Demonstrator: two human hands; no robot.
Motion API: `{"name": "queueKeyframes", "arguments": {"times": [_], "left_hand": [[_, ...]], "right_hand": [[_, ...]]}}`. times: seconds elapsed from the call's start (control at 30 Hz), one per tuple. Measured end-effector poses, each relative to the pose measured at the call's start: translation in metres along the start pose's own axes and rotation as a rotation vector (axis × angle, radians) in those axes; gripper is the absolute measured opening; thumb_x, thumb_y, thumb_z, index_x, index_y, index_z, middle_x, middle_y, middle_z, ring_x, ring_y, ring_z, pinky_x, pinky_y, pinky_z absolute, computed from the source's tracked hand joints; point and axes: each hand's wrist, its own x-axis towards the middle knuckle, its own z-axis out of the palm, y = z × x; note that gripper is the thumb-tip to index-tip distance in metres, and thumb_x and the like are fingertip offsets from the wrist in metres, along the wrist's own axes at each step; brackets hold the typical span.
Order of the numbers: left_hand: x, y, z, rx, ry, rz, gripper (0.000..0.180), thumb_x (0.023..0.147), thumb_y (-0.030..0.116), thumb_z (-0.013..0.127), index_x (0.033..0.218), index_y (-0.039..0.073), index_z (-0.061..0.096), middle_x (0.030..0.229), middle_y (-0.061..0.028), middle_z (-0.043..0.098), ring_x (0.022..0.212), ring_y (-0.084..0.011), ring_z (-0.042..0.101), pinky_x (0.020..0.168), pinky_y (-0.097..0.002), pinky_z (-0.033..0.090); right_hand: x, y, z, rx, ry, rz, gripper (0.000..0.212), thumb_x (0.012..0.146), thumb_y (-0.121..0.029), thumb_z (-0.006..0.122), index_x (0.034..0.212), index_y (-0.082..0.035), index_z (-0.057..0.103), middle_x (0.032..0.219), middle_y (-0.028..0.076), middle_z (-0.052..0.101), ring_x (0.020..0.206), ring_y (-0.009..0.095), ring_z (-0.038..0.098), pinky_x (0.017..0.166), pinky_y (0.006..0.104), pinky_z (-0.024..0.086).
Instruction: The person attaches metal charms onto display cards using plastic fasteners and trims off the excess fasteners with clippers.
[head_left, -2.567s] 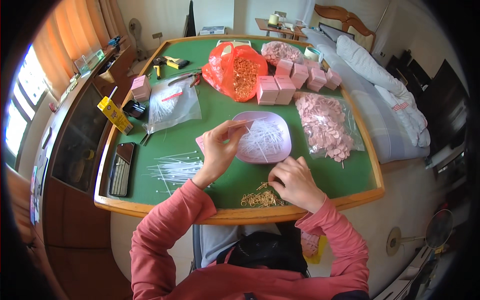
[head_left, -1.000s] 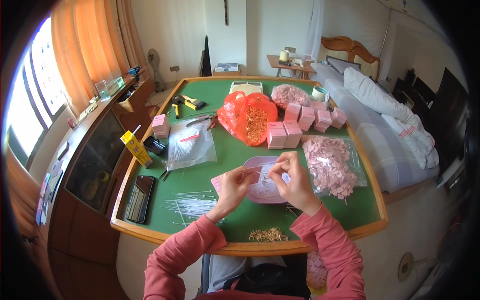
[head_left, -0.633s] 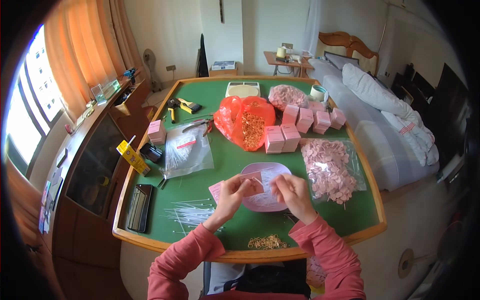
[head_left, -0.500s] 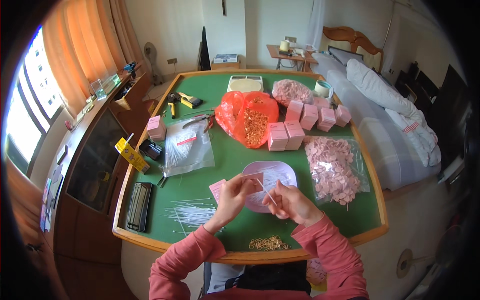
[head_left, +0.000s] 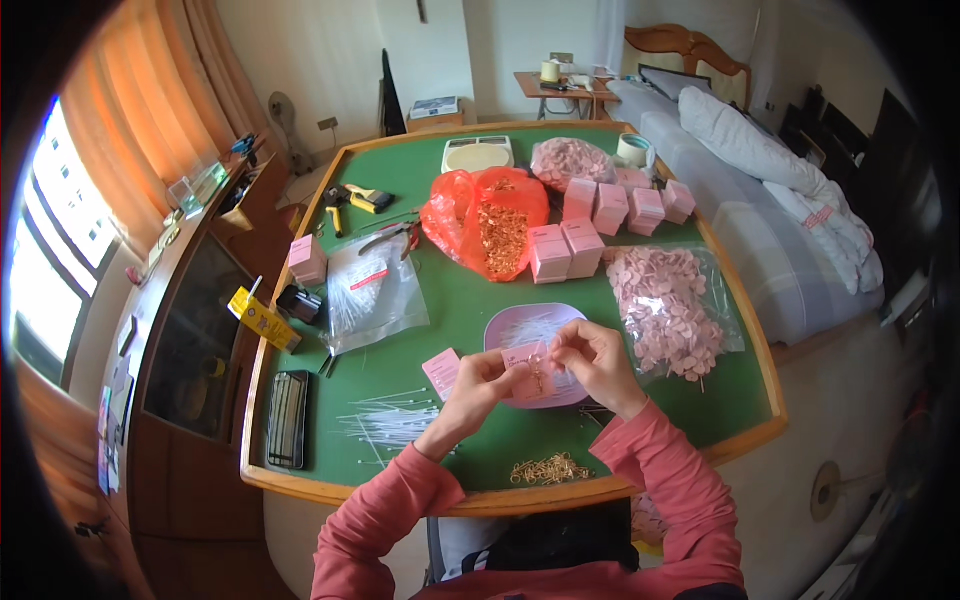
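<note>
Over the purple bowl (head_left: 492, 328), my left hand (head_left: 478, 388) pinches a small pink card (head_left: 518, 372) by its left side. Small gold metal pieces (head_left: 536, 374) show against the card's right part. My right hand (head_left: 598, 366) is closed in a pinch at the card's upper right edge; what its fingertips hold is too small to make out. Thin white plastic strips (head_left: 535, 328) lie in the bowl. Another pink card (head_left: 441, 374) rests beside my left hand. White strips with round ends (head_left: 388, 426) lie left of it, and gold clasps (head_left: 550, 469) are heaped at the near edge.
Farther back stand pink card stacks (head_left: 567, 252), a red bag of gold parts (head_left: 508, 240) and a scale (head_left: 478, 153). A bag of pink pieces (head_left: 668, 312) lies at right. At left are a bag of white strips (head_left: 368, 290), pliers (head_left: 390, 238) and a black tray (head_left: 288, 420).
The card has turned to face up, and gold pieces now show on it. My right hand has risen to the card's edge; the white strip it held no longer shows clearly.
</note>
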Motion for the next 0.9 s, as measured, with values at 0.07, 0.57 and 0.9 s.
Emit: {"name": "queueKeyframes", "arguments": {"times": [0.07,0.57,0.9], "left_hand": [[-0.001,-0.001,0.000,-0.054,-0.013,-0.047,0.024,0.086,0.014,0.055,0.098,-0.006,0.059,0.085,-0.0070,0.063,0.074,-0.0113,0.059,0.065,-0.0247,0.048],[-0.001,0.002,0.001,-0.229,0.013,-0.079,0.025,0.085,0.013,0.057,0.102,-0.006,0.058,0.090,-0.0079,0.062,0.077,-0.0134,0.061,0.066,-0.0266,0.051],[-0.001,0.000,0.002,-0.196,0.046,-0.039,0.024,0.085,0.013,0.057,0.101,-0.006,0.057,0.090,-0.0076,0.062,0.076,-0.0127,0.060,0.065,-0.0263,0.051]], "right_hand": [[-0.002,0.005,0.004,-0.068,0.072,-0.095,0.004,0.080,0.005,0.054,0.078,0.002,0.054,0.072,0.002,0.057,0.064,0.007,0.053,0.059,0.0204,0.044],[-0.006,0.006,0.015,-0.568,0.151,-0.419,0.005,0.079,0.000,0.061,0.076,0.000,0.056,0.070,0.006,0.061,0.063,0.011,0.058,0.060,0.0229,0.046],[-0.004,0.010,0.014,-0.707,0.115,-0.597,0.009,0.073,0.002,0.063,0.075,-0.002,0.055,0.070,0.007,0.059,0.063,0.021,0.058,0.056,0.0287,0.046]]}}
